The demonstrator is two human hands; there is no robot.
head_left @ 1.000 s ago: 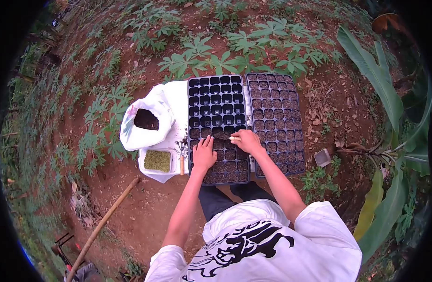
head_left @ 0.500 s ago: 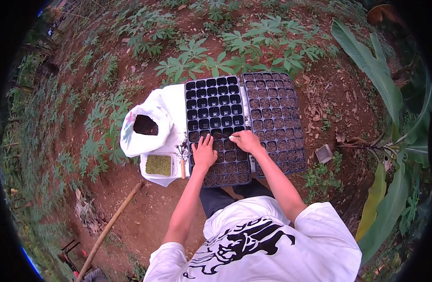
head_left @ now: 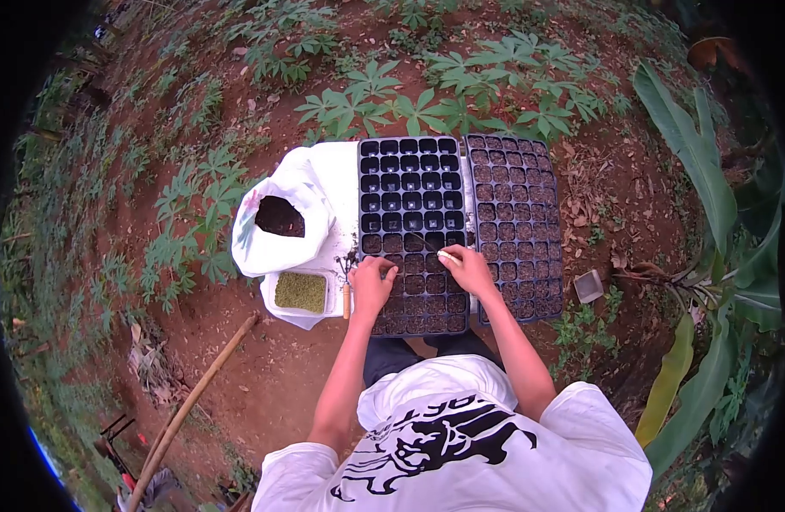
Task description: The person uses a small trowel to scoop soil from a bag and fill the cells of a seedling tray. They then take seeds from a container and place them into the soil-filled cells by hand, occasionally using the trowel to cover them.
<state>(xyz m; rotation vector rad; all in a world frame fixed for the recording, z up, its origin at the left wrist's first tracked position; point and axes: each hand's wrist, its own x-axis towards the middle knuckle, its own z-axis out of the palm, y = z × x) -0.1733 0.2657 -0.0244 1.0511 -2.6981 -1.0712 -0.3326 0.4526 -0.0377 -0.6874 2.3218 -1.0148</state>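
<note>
My left hand [head_left: 372, 286] rests at the left edge of a black seedling tray [head_left: 411, 192], fingers curled in and thumb near them; anything between them is hidden. In my right hand [head_left: 471, 273] a small white-handled tool [head_left: 445, 255] is pinched, its thin dark end reaching over the middle cells of that tray. The tray's far rows are bare black cells, while the near rows hold brown soil. A second seedling tray [head_left: 547, 200], full of soil, lies alongside on the right.
A white sack [head_left: 247, 243] of dark soil stands open at left. In front of it is a clear tub [head_left: 328, 294] of small green grains. A wooden-handled hand fork [head_left: 346, 299] lies beside the tray. Leafy plants and a wooden pole [head_left: 200, 388] surround the work surface.
My left hand has drawn back toward the tray's left edge, its spread fingers now curled. My right hand still pinches the tool over the middle cells. The view has shifted slightly.
</note>
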